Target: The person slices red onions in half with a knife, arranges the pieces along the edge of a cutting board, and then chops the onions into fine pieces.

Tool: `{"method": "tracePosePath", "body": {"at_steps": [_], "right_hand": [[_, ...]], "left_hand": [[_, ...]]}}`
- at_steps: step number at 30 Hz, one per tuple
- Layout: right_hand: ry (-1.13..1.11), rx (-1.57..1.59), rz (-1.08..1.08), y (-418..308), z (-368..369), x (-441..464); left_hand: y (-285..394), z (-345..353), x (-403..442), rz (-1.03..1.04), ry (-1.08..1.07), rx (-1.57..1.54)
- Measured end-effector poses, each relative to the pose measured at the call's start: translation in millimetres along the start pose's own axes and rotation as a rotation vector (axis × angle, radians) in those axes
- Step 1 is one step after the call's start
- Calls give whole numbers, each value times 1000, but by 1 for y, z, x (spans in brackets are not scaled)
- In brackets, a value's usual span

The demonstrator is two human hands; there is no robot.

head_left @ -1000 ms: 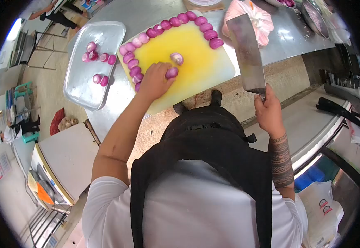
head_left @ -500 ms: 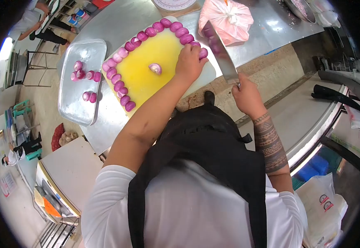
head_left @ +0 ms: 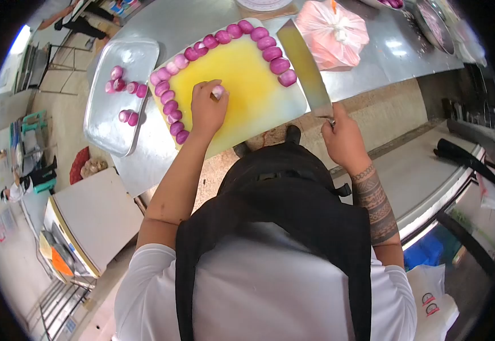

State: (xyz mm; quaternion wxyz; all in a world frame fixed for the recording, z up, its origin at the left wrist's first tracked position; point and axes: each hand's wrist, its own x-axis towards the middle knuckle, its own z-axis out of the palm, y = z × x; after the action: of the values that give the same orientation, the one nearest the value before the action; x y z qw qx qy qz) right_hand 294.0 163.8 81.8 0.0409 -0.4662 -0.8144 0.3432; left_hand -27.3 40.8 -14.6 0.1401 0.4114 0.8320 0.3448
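Observation:
My left hand [head_left: 206, 113] is over the left part of the yellow cutting board [head_left: 247, 111]. Its fingers curl around a cut onion half [head_left: 218, 91], partly hidden by them. My right hand [head_left: 344, 136] grips the handle of a wide cleaver [head_left: 309, 71]. The blade is held just off the board's right edge, tip pointing away from me. Peeled red onions [head_left: 271, 53] line the board's left, far and right edges.
A metal tray [head_left: 102, 122] with several onions stands left of the board. Beyond the blade lies a tied pink plastic bag [head_left: 333, 34]. A scale [head_left: 264, 4] is at the far edge, with metal bowls [head_left: 432, 25] at far right. Other people are in the background.
My left hand has left the onions at the board's right edge, moved left and closed around the cut onion half. My right hand still holds the cleaver. The view has shifted slightly.

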Motion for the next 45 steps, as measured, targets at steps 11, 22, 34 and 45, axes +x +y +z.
{"method": "tracePosePath", "body": {"at_steps": [11, 22, 34, 45], "right_hand": [[-345, -217, -292, -31, 51, 1], [-317, -403, -436, -53, 55, -5], [-238, -440, -506, -71, 50, -15], [-281, -396, -455, -82, 53, -19]], "left_hand": [[-10, -30, -33, 82, 30, 147], [-8, -26, -27, 11, -9, 110], [-18, -22, -29, 75, 36, 40], [-11, -31, -29, 171, 86, 143]]}}
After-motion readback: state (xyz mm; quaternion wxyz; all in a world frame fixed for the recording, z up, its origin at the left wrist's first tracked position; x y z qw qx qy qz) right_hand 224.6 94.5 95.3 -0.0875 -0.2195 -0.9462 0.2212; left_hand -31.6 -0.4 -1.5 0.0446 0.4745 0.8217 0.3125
